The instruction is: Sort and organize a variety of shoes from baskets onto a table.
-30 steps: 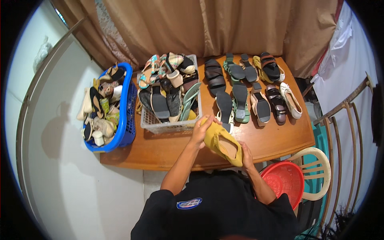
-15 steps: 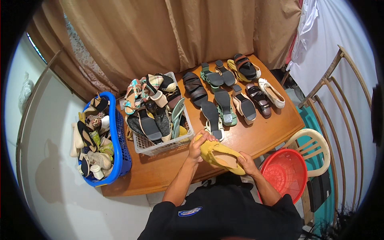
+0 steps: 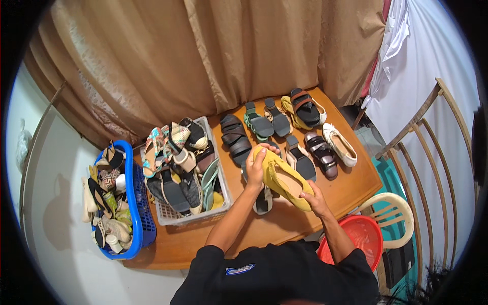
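Observation:
A yellow flat shoe (image 3: 273, 175) is between my two hands above the table's near side, tilted with its insole and opening facing up. My left hand (image 3: 257, 166) is closed around one end, thumb on top. The fingers of my right hand (image 3: 316, 200) grip the other end, thumb at the rim of the opening. Partly hidden beneath the shoe and my left hand lie other shoes, including a white-edged sandal (image 3: 263, 202). Nearby on the table are a dark strappy slide (image 3: 236, 140), a sole-up heeled sandal (image 3: 301, 157) and a dark metallic slide (image 3: 321, 155).
Left on the wooden table (image 3: 244, 236) stands a white plastic crate (image 3: 168, 217) heaped with shoes. Beyond it is a blue basket (image 3: 133, 203) full of footwear. A white flat (image 3: 339, 145) lies at the right. A red basket (image 3: 363, 236) and plastic chair (image 3: 401, 213) stand beside the table.
Both hands have carried the yellow shoe farther over the table, and its opening now shows more fully. The surroundings have shifted in view as my head moved.

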